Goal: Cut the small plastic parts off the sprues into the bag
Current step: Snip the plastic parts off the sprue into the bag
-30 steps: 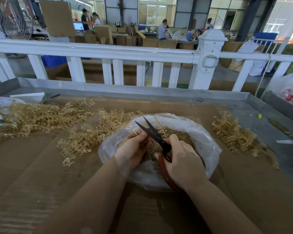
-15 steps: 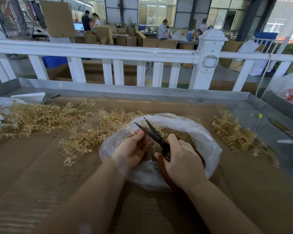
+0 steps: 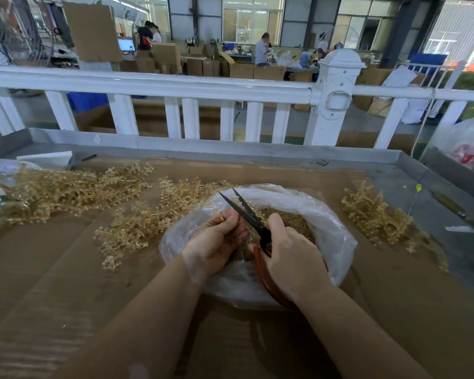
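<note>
Fingers (image 3: 226,224) of my left hand (image 3: 216,242) are curled round a sprue (image 3: 216,212) over the bag's mouth, though most of that piece is hidden under the hand. Working from the left: a big heap of uncut sprues (image 3: 66,191) lies along the far left of the tabletop (image 3: 52,269), and a second heap (image 3: 148,217) sits just beside the bag (image 3: 326,228), so I judge a good share of the cutting is left to do. The bag lies open at the middle, and parts (image 3: 293,222) already cover its bottom in a fair layer, so the job looks well under way. My right hand (image 3: 290,258) grips the scissors (image 3: 246,214) by their red handles, blades apart and pointing up and away over the bag, right against my left fingers. Further right, a smaller pile (image 3: 378,217) lies well apart from the bag; I cannot tell whether those are stripped sprues or ones waiting their turn. By my guess, somewhere around the middle of the task.
</note>
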Motion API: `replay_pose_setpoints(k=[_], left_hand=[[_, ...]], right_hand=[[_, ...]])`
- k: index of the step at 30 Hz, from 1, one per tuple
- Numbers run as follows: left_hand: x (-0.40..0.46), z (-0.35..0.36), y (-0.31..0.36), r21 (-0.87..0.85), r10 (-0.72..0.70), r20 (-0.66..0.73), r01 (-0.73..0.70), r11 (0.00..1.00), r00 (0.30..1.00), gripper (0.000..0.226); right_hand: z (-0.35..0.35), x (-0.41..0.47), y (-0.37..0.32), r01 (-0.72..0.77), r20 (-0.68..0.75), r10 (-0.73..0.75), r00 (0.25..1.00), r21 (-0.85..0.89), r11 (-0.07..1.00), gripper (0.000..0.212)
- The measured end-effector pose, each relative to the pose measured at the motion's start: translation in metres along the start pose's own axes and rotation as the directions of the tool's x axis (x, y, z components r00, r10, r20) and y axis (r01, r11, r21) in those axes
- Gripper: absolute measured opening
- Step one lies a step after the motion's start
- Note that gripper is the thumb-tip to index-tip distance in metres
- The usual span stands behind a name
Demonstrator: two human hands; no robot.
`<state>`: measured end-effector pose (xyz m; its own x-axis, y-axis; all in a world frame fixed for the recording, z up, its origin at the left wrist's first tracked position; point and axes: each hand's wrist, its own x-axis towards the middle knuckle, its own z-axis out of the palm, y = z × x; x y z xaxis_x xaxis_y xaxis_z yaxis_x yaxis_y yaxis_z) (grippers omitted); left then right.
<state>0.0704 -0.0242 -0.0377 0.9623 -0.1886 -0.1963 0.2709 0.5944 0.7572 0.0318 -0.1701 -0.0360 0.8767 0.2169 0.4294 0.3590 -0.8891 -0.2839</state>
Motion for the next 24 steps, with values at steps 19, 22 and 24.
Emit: replay_pose_setpoints(k=[19, 22, 24], left_hand=[[-0.0007, 0.0012, -0.0013, -0.062, 0.01, -0.047, -0.013, 0.998, 0.999, 0.024], [-0.0014, 0.0009, -0.0009, -0.057, 0.015, -0.033, -0.017, 0.998, 0.999, 0.022], [-0.0021, 0.0011, -0.0007, -0.058, 0.014, -0.012, -0.015, 0.998, 1.0, 0.024]], right_hand=[[-0.0029, -0.0028, -0.0031, 0.029, -0.041, -0.027, 0.999, 0.033, 0.999, 0.028], [0.0009, -0.0015, -0.0046, 0.027, -0.048, -0.025, 0.999, 0.038, 0.999, 0.03], [0.0028, -0.0002, -0.0054, 0.02, -0.05, -0.019, 0.999, 0.031, 0.999, 0.029]])
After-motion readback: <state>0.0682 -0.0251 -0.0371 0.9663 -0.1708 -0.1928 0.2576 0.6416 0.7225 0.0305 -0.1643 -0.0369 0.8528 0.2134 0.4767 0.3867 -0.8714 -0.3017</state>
